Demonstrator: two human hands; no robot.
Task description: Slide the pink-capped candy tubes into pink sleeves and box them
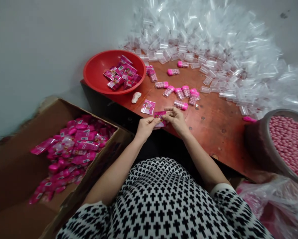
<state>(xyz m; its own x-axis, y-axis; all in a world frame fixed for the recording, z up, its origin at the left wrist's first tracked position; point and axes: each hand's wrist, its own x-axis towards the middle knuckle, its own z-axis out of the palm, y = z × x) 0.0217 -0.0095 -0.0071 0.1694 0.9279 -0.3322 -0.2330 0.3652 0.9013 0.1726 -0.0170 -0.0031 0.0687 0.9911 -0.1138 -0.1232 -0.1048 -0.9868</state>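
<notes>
Between my two hands, just above the table's front edge, is a small pink printed sachet (159,115). My left hand (146,127) pinches its lower left side between thumb and fingers. On its right side, my right hand (175,119) grips it the same way. Another pink and silver sachet (148,107) lies flat on the table beside them. Small clear bottles with pink caps, filled with pink balls, lie just beyond my hands; the closest bottle (180,105) is near my right fingers. A crumpled white lump (136,97) sits to the left.
A red bowl (89,71) with several pink sachets stands at the back left. Empty clear bottles (213,39) are heaped along the back. At right is a bucket (257,132) of pink balls (289,142). A cardboard box (11,159) holding wrapped pink bottles (84,146) stands low on the left.
</notes>
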